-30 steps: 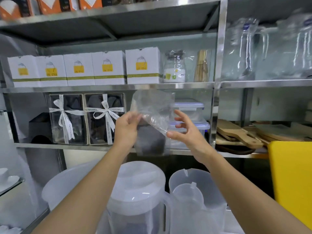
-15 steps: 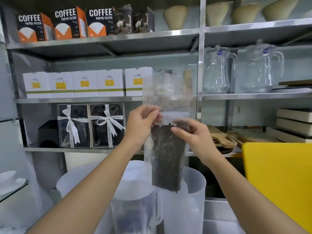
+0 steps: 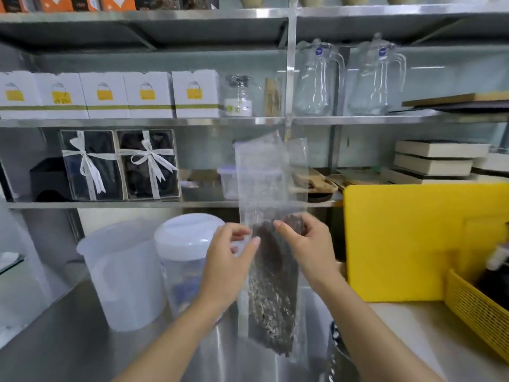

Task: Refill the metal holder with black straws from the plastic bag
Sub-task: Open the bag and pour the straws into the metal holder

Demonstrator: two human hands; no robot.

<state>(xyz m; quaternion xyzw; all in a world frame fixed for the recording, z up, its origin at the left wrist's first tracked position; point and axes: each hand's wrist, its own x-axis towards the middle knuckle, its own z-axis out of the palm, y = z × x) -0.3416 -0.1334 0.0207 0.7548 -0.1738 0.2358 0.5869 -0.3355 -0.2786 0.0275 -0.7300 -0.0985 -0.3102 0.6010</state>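
— Plastic bag (image 3: 271, 188)?
— Held upright in mid-air over the steel counter (image 3: 82, 340), empty clear top standing tall, black straws (image 3: 272, 288) bunched in the lower half.
— Left hand (image 3: 228, 263)?
— Pinching the bag's left edge between thumb and fingertips, level with the straw tops.
— Right hand (image 3: 308, 244)?
— Closed round the bag's right side, fingers wrapped over the top of the straw bundle.
— Nearby?
— Two frosted plastic pitchers (image 3: 154, 271) just left of the hands; yellow board (image 3: 413, 244) and yellow basket (image 3: 473, 312) off to the right.
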